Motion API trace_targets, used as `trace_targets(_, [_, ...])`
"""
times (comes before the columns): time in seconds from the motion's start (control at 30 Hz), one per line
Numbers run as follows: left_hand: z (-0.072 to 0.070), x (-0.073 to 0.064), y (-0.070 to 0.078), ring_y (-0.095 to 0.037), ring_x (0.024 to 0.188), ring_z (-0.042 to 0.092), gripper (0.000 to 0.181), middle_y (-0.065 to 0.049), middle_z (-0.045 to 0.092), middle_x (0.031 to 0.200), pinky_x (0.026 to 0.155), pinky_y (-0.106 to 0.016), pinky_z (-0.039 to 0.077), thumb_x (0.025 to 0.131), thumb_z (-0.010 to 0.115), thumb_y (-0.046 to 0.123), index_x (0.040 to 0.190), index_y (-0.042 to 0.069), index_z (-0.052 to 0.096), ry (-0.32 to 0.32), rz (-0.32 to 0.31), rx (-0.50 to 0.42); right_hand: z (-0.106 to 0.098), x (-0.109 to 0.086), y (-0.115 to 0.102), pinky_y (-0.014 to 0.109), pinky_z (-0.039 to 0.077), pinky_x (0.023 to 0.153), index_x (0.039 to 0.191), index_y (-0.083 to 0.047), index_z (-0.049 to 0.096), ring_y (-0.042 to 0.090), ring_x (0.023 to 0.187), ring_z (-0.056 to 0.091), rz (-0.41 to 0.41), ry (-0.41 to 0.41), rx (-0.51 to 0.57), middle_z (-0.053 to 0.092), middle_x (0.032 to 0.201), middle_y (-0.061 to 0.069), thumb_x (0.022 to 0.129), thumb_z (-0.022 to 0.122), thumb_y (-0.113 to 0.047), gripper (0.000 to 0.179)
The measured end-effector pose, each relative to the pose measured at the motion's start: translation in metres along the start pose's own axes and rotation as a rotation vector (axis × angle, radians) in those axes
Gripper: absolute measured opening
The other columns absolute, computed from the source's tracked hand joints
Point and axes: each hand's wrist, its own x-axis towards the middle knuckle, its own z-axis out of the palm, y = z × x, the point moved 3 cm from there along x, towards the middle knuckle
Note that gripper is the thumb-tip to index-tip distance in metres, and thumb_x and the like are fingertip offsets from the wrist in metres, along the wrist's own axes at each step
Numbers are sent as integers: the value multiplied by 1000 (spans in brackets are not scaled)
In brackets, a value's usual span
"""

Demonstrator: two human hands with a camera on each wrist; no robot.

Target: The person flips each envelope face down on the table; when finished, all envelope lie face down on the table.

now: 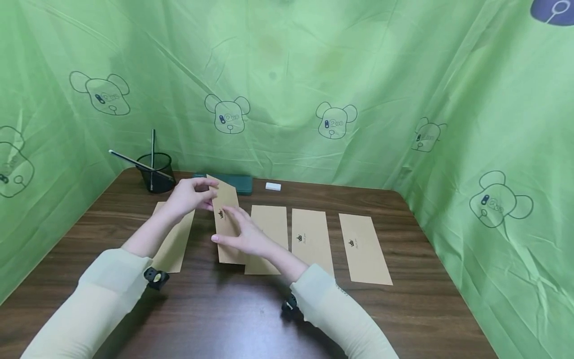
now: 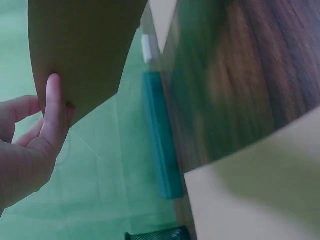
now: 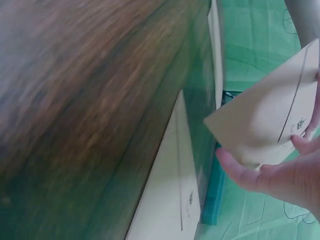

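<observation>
A brown paper envelope (image 1: 227, 197) with a small black crown print stands raised and tilted above the table. My left hand (image 1: 186, 197) pinches its upper left edge; in the left wrist view the fingers lie against the dark side of the envelope (image 2: 85, 45). My right hand (image 1: 248, 237) is at the printed side, its fingers stretched out and the thumb apart. In the right wrist view, fingertips of the right hand (image 3: 287, 175) are right at the envelope (image 3: 260, 110) near the print. Another envelope (image 1: 178, 244) lies under my left forearm.
Three more envelopes lie in a row to the right, the nearest (image 1: 269, 222) partly behind my right hand, then a middle one (image 1: 311, 229) and a far one (image 1: 366, 249). At the back are a black mesh pen cup (image 1: 157, 182), a green case (image 1: 244, 184) and a white eraser-like block (image 1: 273, 186).
</observation>
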Motion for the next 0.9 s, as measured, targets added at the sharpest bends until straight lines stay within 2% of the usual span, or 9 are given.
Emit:
trace_targets(0.17, [5,-3,11,-15,71,67,48,-23,55,122,68,-36,58,92,61,15,137,4,47,-4,56,11,-4,-3,-3,49,28,110,149,-36,20,16,141,22,4,12,53,22,154,-9,80,68,-53,85])
trace_targets(0.27, [7,-4,13,-20,73,68,61,-28,48,132,71,-42,57,94,59,15,148,12,30,-42,95,-9,-7,-6,-3,50,28,110,147,-42,19,18,141,22,9,5,119,20,154,-12,82,67,-50,82])
trace_targets(0.4, [11,-6,9,-29,90,67,70,-30,35,143,79,-44,55,97,54,16,153,20,11,-112,134,-52,-11,-10,-3,49,27,111,146,-45,19,23,141,23,-21,-12,260,17,155,-12,87,65,-39,75])
trace_targets(0.5, [14,-5,3,-36,107,60,72,-28,30,147,84,-42,54,96,54,20,153,21,10,-144,155,-60,-15,-11,-4,48,28,111,147,-43,18,27,140,25,-84,-34,342,18,155,-7,91,62,-29,72])
trace_targets(0.63, [19,-2,-4,-40,123,48,76,-23,26,150,87,-44,52,94,58,27,153,22,10,-163,145,-88,-18,-14,-4,48,46,95,147,-45,15,27,132,38,-134,-114,462,20,154,1,95,55,-21,70])
trace_targets(0.73, [20,-1,-11,-41,127,42,77,-19,22,153,89,-49,50,94,58,30,153,25,9,-179,106,-142,-20,-17,-4,51,53,82,146,-49,14,26,123,48,-147,-182,534,20,155,1,96,52,-20,68])
trace_targets(0.83, [21,0,-16,-41,129,38,76,-18,18,154,90,-52,48,94,58,27,153,25,9,-203,83,-196,-21,-19,-3,54,51,84,146,-50,13,24,119,51,-168,-219,550,20,155,0,97,49,-20,67])
trace_targets(0.9, [22,0,-18,-42,130,37,75,-19,17,154,90,-54,48,94,58,24,152,23,11,-212,85,-228,-22,-21,-3,50,52,84,146,-48,13,23,120,50,-167,-235,545,21,155,1,97,49,-22,66])
